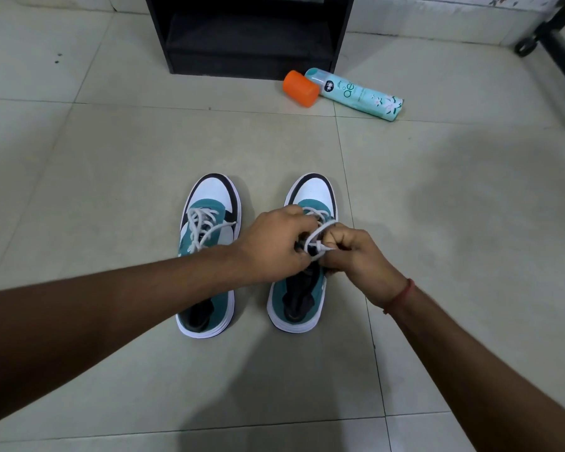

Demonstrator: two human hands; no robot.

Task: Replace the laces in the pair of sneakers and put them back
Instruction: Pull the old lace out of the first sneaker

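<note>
Home: tiled floor, black shelf.

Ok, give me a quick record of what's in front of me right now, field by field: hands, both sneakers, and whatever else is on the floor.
left hand: left hand grips the white lace over the right sneaker
right hand: right hand pinches the same lace
right sneaker: right sneaker on the floor, toe pointing away, lacing unfinished
left sneaker: left sneaker beside it, white lace threaded, ends loose
shelf: black shelf unit ahead
other items: orange cap and teal spray can, lying by the shelf
surface: tiled floor
</note>
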